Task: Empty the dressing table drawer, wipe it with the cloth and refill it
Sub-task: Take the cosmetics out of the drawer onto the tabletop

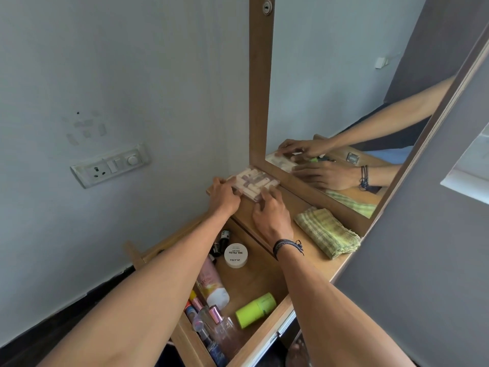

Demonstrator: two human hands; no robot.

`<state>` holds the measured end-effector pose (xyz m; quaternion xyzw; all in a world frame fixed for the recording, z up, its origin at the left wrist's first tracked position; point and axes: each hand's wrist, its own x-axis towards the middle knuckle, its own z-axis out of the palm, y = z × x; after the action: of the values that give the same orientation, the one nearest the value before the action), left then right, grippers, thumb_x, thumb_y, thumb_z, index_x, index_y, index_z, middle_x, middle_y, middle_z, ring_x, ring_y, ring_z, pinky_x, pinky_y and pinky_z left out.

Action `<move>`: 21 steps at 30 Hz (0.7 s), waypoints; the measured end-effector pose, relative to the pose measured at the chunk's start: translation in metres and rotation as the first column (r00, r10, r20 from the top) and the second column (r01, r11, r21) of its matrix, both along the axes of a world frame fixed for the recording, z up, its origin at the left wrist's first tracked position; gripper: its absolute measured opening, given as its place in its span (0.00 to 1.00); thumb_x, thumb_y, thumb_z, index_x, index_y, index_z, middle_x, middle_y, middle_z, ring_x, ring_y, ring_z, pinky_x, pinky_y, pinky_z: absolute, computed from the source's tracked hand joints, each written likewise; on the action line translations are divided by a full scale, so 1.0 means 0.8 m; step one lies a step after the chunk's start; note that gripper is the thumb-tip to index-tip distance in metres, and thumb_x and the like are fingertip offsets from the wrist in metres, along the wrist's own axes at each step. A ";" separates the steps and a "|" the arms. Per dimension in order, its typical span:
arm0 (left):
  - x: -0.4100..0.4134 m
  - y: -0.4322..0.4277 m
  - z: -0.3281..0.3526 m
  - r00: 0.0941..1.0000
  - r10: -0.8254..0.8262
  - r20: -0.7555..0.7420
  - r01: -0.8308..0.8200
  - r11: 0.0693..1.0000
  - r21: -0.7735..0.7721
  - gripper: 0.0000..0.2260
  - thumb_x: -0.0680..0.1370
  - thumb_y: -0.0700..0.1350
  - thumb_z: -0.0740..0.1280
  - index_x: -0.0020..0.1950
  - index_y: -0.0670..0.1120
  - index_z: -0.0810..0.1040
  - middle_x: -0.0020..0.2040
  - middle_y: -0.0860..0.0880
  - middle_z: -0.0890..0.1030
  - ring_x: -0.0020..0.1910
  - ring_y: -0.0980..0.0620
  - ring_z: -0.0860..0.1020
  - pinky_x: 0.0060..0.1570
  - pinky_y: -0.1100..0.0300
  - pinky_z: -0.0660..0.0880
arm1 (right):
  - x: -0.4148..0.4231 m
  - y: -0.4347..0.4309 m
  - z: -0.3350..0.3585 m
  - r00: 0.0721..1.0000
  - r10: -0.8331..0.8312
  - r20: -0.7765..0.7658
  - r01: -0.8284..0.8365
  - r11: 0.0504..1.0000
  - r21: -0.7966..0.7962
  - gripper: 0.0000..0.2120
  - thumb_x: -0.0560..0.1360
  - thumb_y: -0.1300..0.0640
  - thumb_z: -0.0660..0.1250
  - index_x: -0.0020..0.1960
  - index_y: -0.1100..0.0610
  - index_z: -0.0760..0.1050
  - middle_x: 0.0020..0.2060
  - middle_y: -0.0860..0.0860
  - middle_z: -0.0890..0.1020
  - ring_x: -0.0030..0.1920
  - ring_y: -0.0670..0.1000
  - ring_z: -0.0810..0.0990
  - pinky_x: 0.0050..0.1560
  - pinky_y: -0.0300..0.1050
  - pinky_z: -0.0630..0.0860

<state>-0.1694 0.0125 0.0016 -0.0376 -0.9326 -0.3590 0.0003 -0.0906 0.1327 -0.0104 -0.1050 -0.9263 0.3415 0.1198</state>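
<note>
Forearms: left forearm (148, 287) and right forearm (330, 313) reach from the bottom edge over the open drawer toward the back of the surface.
Drawer (264, 337): pulled out below the surface (315, 258), under both arms, with things lying in it.
Drawer contents: a white tub (236, 255) marked "nail polish" sits near the back. A green tube (255, 309) lies on its side near the front wall. A pink bottle (211, 284) with a white cap lies along the left side. A clear bottle (219, 324) with a pink cap lies among small items in the front left corner. A dark bottle (225, 234) lies at the back left.
Box (252, 185): clear, with pale little tubes inside, flat on the back left corner of the surface, just beside the foot of the mirror frame.
Left hand (225, 197): grip clenched on the box's left edge.
Right hand (270, 215): grip on the box's near right edge, fingers bent onto it; dark bands (287, 246) circle the wrist.
Cloth (326, 231): green-checked, folded, on the surface to the right of the right hand, apart from the box, near the mirror's lower edge.
Mirror (344, 102): wood-framed; it reflects both hands, the box and the cloth.
Wall (132, 75): pale, with a switch panel (109, 165) left of the surface.
</note>
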 end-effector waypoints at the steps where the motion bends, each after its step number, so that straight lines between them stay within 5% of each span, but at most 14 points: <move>1: -0.001 0.002 0.001 1.000 -0.001 -0.003 0.001 1.000 0.001 0.21 0.84 0.45 0.64 0.78 0.47 0.69 0.72 0.44 0.64 0.69 0.42 0.68 0.70 0.52 0.65 | 0.000 0.001 0.001 1.000 0.009 0.017 -0.009 1.000 0.000 0.18 0.81 0.56 0.58 0.70 0.56 0.71 0.78 0.54 0.63 0.67 0.62 0.74 0.63 0.53 0.72; 14: -0.013 -0.005 -0.009 1.000 -0.018 -0.014 0.019 0.997 0.073 0.22 0.83 0.47 0.65 0.77 0.49 0.69 0.74 0.46 0.64 0.73 0.43 0.64 0.71 0.52 0.64 | -0.009 -0.001 -0.002 0.993 0.043 0.112 -0.047 0.998 0.033 0.27 0.81 0.54 0.56 0.80 0.51 0.60 0.82 0.48 0.53 0.73 0.62 0.70 0.67 0.58 0.72; 21: 0.003 -0.035 -0.011 0.996 -0.017 0.088 -0.015 0.937 0.348 0.28 0.80 0.35 0.66 0.78 0.53 0.67 0.75 0.48 0.67 0.73 0.49 0.68 0.73 0.51 0.68 | 0.000 0.000 -0.002 1.000 -0.012 0.013 0.014 0.994 -0.109 0.26 0.79 0.56 0.60 0.77 0.51 0.68 0.78 0.52 0.67 0.72 0.58 0.72 0.70 0.54 0.69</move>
<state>-0.1668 -0.0156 -0.0070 -0.0214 -0.8533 -0.5198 -0.0350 -0.0907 0.1331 -0.0119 -0.1196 -0.9064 0.3899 0.1104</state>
